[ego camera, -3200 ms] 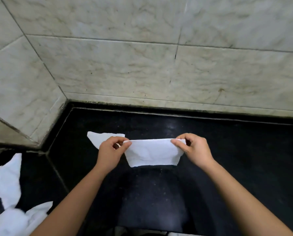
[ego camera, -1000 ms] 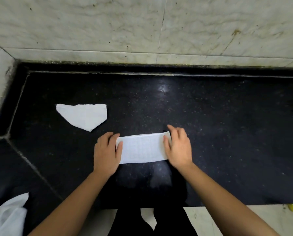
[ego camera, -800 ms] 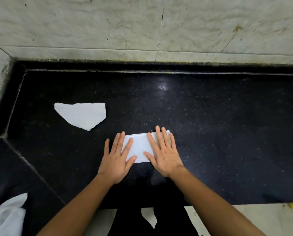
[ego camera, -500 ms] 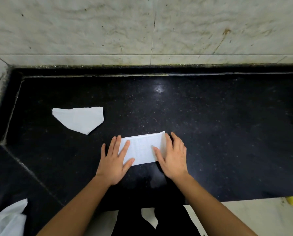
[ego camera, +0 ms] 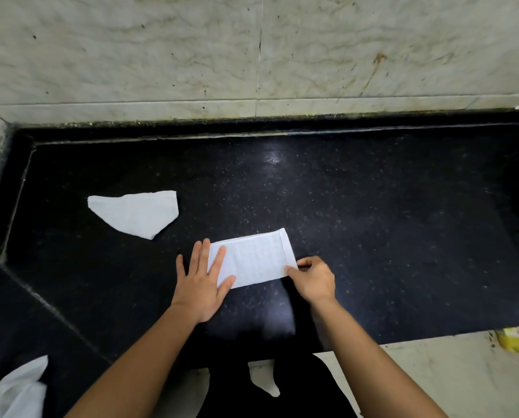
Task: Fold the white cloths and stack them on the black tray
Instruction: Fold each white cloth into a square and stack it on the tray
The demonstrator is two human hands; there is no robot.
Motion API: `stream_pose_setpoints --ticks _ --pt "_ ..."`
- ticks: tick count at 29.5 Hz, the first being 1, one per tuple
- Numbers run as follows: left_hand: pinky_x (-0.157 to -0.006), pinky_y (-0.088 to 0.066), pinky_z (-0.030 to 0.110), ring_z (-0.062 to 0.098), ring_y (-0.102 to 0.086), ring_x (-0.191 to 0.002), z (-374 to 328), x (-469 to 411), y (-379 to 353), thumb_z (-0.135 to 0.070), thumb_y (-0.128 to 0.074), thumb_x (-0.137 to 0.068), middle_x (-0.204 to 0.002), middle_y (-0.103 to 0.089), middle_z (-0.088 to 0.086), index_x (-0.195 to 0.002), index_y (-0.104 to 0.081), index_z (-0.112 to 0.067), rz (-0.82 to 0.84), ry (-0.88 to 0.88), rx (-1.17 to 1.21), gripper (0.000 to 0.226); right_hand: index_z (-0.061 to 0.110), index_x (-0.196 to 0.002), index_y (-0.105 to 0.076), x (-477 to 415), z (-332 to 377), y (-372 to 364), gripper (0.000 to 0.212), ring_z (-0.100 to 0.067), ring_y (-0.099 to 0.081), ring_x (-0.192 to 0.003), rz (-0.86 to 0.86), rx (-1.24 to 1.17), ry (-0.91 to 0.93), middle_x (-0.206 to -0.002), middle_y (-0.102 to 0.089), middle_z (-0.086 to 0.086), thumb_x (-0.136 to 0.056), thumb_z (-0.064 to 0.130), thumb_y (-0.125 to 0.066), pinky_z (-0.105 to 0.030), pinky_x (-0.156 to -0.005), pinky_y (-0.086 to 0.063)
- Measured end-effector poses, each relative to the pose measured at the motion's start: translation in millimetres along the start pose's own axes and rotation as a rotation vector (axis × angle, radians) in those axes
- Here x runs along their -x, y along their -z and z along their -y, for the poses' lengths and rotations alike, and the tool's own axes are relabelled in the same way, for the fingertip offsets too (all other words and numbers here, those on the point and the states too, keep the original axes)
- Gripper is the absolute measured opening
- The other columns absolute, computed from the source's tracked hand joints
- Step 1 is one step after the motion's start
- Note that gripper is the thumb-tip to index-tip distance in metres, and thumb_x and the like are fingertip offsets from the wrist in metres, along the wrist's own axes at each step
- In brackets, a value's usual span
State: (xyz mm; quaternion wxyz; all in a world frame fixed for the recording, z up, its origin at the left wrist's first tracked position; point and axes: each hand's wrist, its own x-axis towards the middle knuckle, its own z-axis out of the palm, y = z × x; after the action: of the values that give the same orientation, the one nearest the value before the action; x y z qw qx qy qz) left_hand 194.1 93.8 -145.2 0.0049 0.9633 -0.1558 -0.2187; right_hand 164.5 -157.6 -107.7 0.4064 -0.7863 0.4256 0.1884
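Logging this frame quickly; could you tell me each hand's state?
Left hand: open, flat on the folded cloth.
Right hand: pinching the cloth's near right corner.

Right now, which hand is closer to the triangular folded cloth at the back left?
Left. The left hand lies flat on the rectangular cloth's left end, just right of the triangular cloth. The right hand pinches the rectangle's far right corner.

Folded cloth (ego camera: 253, 259) lies on counter (ego camera: 372, 224), second cloth (ego camera: 136, 213) behind-left.
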Motion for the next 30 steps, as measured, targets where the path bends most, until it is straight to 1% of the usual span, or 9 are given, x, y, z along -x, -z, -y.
stream_pose_setpoints --ticks 3,5,7,11,14,16,22,26,30 --pt "-0.113 -0.02 0.062 0.032 -0.019 -0.147 -3 1 9 -0.065 -0.014 -0.093 -0.159 -0.022 0.016 -0.155 -0.023 -0.022 -0.047 0.002 0.007 0.076 0.017 -0.107 -0.064 1 -3 1 0.031 -0.012 -0.069 -0.073 0.143 -0.476 -0.218 -0.089 -0.074 -0.001 -0.081 0.021 -0.08 -0.025 -0.058 -0.049" --pt "-0.108 -0.032 0.058 0.031 -0.042 -0.133 -6 -6 22 -0.057 -0.033 -0.096 -0.143 -0.046 0.015 -0.148 -0.038 -0.017 -0.157 0.024 0.037 0.066 0.014 -0.104 -0.068 2 -4 2 0.025 -0.01 -0.066 -0.069 0.165 -0.538 -0.226 -0.086 -0.074 -0.001 -0.083 0.016 -0.079 -0.022 -0.054 -0.045" --pt "-0.103 -0.037 0.054 0.031 -0.05 -0.124 -10 -23 41 -0.043 -0.055 -0.093 -0.132 -0.055 0.014 -0.143 -0.043 -0.011 -0.275 0.002 0.061 0.06 0.012 -0.101 -0.072 1 -2 3 0.018 -0.008 -0.061 -0.066 0.168 -0.535 -0.172 -0.08 -0.073 0.001 -0.084 0.013 -0.078 -0.018 -0.051 -0.043" --pt "-0.111 -0.031 0.045 0.029 -0.029 -0.142 -39 -62 73 -0.022 -0.052 -0.097 -0.152 -0.034 0.012 -0.153 -0.027 -0.015 -0.207 -0.255 0.028 0.062 0.014 -0.092 -0.073 -4 -5 5 0.011 -0.007 -0.061 -0.062 0.156 -0.494 -0.079 -0.08 -0.073 0.001 -0.084 0.007 -0.076 -0.013 -0.055 -0.049" --pt "-0.116 -0.022 0.046 0.031 -0.004 -0.15 -79 -91 84 -0.006 -0.049 -0.092 -0.162 -0.009 0.014 -0.156 -0.01 -0.024 -0.063 -0.516 -0.173 0.078 0.018 -0.089 -0.075 -8 -16 1 0.011 -0.01 -0.063 -0.066 0.154 -0.414 -0.016 -0.082 -0.075 -0.001 -0.081 0.012 -0.08 -0.03 -0.077 -0.058" --pt "-0.117 -0.021 0.048 0.032 0.003 -0.15 -101 -105 89 0.0 -0.048 -0.09 -0.163 -0.001 0.015 -0.156 -0.011 -0.03 0.028 -0.647 -0.309 0.082 0.021 -0.086 -0.076 -9 -20 0 0.01 -0.01 -0.064 -0.069 0.145 -0.376 0.016 -0.08 -0.075 0.002 -0.079 0.015 -0.081 -0.036 -0.084 -0.057" --pt "-0.104 -0.034 0.038 0.026 -0.023 -0.143 -117 -120 97 -0.004 -0.051 -0.088 -0.145 -0.038 0.006 -0.125 -0.056 -0.025 -0.027 -0.824 -0.384 0.043 0.024 -0.083 -0.075 -11 -21 7 0.012 -0.011 -0.064 -0.069 0.108 -0.363 0.047 -0.08 -0.074 0.002 -0.075 0.02 -0.083 -0.039 -0.084 -0.059" --pt "-0.092 -0.04 0.034 0.022 -0.048 -0.118 -98 -114 108 -0.01 -0.053 -0.088 -0.119 -0.057 0.001 -0.106 -0.06 -0.02 -0.075 -0.837 -0.191 0.022 0.025 -0.084 -0.074 1 -10 19 0.012 -0.005 -0.063 -0.07 0.064 -0.33 0.109 -0.081 -0.073 0.005 -0.076 0.02 -0.082 -0.029 -0.081 -0.058" --pt "-0.082 -0.046 0.036 0.022 -0.057 -0.1 -60 -100 121 -0.011 -0.058 -0.088 -0.101 -0.063 0.0 -0.098 -0.063 -0.018 -0.187 -0.793 -0.06 0.014 0.031 -0.083 -0.075 20 12 19 0.009 0.0 -0.059 -0.065 0.068 -0.217 0.286 -0.074 -0.068 0.011 -0.079 0.023 -0.078 -0.019 -0.073 -0.053"
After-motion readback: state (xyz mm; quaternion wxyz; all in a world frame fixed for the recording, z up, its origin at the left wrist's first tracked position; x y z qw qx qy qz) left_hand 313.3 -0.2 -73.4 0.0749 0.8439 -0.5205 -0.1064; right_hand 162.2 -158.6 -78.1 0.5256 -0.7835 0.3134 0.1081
